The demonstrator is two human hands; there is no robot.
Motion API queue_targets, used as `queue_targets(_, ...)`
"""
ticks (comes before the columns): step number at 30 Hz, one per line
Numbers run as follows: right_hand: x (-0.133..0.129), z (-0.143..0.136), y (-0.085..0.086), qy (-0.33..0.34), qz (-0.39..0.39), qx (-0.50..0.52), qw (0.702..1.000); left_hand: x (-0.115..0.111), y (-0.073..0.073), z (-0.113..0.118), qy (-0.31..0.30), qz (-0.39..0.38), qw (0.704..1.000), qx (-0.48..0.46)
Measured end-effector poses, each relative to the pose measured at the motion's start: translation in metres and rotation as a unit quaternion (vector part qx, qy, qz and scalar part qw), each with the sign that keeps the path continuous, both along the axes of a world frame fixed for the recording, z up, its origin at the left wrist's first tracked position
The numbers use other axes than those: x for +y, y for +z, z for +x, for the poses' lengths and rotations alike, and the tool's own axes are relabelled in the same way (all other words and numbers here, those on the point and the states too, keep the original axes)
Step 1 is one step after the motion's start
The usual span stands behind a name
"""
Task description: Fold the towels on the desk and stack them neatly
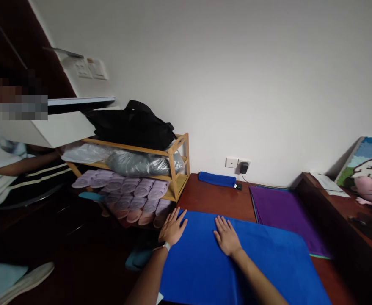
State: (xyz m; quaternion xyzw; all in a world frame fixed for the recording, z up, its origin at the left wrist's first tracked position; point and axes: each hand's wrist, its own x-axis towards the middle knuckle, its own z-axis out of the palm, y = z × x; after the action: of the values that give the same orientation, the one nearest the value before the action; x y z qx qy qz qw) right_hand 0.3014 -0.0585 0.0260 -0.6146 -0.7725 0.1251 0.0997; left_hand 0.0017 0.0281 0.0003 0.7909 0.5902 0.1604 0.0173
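Note:
A large blue cloth (pixel 201 262) lies spread over the reddish-brown wooden surface (pixel 220 197). My left hand (pixel 173 227) rests at the cloth's far left corner, palm down with its fingers spread. Farther right, my right hand (pixel 227 237) lies flat on the cloth near its far edge, fingers stretched out. Neither hand holds anything. A purple cloth (pixel 284 212) is to the right, partly beside the blue one, and a small folded blue cloth (pixel 217 179) sits near the wall.
A wooden rack (pixel 172 169) at the left bears a black bag (pixel 135 127), plastic-wrapped items and several lilac slippers (pixel 143 187). A person (pixel 1 169) sits at the far left beside a white box (pixel 65 127). A black plug (pixel 243 167) is in the wall socket.

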Motion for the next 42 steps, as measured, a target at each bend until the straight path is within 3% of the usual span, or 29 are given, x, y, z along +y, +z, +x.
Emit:
queue_targets(8, -0.077, 0.247, -0.026, -0.182, 0.036, -0.069, 0.980, 0.007, -0.005, -0.001, 0.002, -0.004, 1.000, 0.012)
queue_targets(11, -0.101, 0.309, -0.043, -0.259, 0.043, -0.022, 0.965, 0.009, -0.004, -0.002, 0.003, -0.005, 1.000, 0.028)
queue_targets(14, -0.111, 0.337, -0.063, -0.292, 0.093, 0.041, 0.951, 0.007, 0.007, 0.001, 0.003, -0.007, 0.998, 0.062)
queue_targets(17, -0.106, 0.324, -0.066, -0.304, 0.151, 0.103, 0.935, -0.001, 0.021, 0.011, -0.003, 0.008, 0.996, 0.090)
queue_targets(19, -0.098, 0.288, -0.052, -0.296, 0.171, 0.125, 0.931, -0.013, 0.026, 0.018, 0.002, 0.032, 0.996, 0.080)
queue_targets(21, -0.092, 0.230, -0.030, -0.258, 0.166, 0.123, 0.944, -0.031, 0.023, 0.021, 0.005, 0.048, 0.997, 0.057)
queue_targets(24, -0.084, 0.118, 0.002, -0.139, 0.117, 0.101, 0.978, -0.066, 0.010, 0.015, -0.028, 0.042, 0.998, 0.044)
queue_targets(27, -0.072, 0.014, 0.019, -0.040, 0.064, 0.103, 0.992, -0.097, -0.002, 0.000, -0.050, 0.030, 0.997, 0.052)
queue_targets(29, -0.063, -0.031, 0.022, -0.010, 0.027, 0.099, 0.995, -0.109, -0.005, -0.008, -0.045, 0.020, 0.997, 0.055)
queue_targets(31, -0.058, -0.052, 0.020, 0.002, -0.004, 0.090, 0.996, -0.114, -0.002, -0.011, -0.044, 0.012, 0.998, 0.053)
queue_targets(33, -0.059, -0.049, 0.016, 0.001, -0.019, 0.075, 0.997, -0.116, 0.003, -0.008, -0.048, 0.006, 0.998, 0.047)
queue_targets(36, -0.076, -0.011, 0.010, -0.031, -0.019, 0.043, 0.998, -0.116, 0.009, -0.004, -0.051, 0.001, 0.998, 0.034)
queue_targets(42, -0.148, 0.140, -0.022, -0.178, -0.002, -0.007, 0.984, -0.116, 0.006, -0.004, -0.050, 0.004, 0.998, 0.029)
